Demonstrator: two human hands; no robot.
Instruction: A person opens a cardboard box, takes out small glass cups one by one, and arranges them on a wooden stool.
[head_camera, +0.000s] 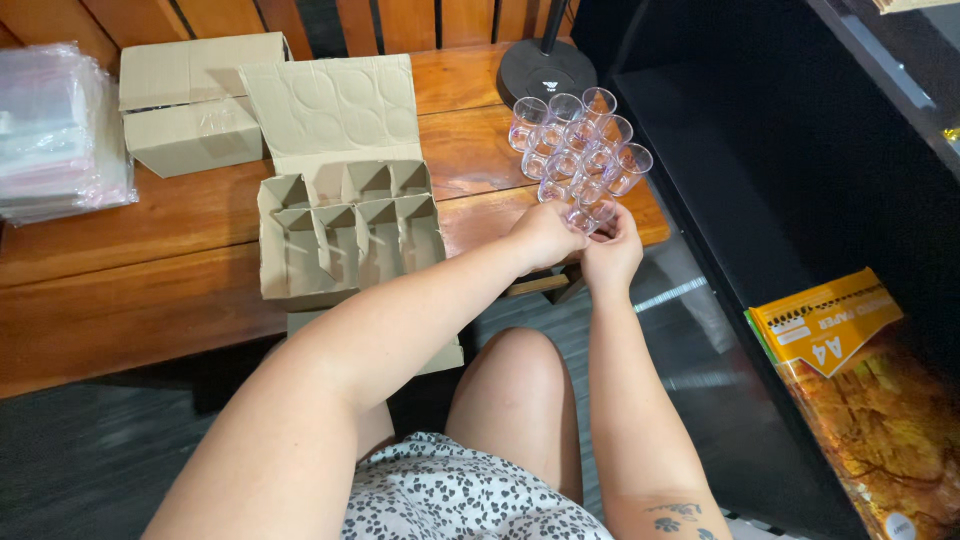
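Both your hands close on one clear glass at the near edge of the cluster.

Your left hand (543, 236) and right hand (612, 250) meet around the glass (590, 214), fingers curled on it from both sides, near the right end of the wooden surface (180, 215). It sits touching the other glasses (580, 150), so a nudge could knock neighbours over or send one off the edge just beside it. The open divided cardboard box (345, 235) lies well apart, to your left.
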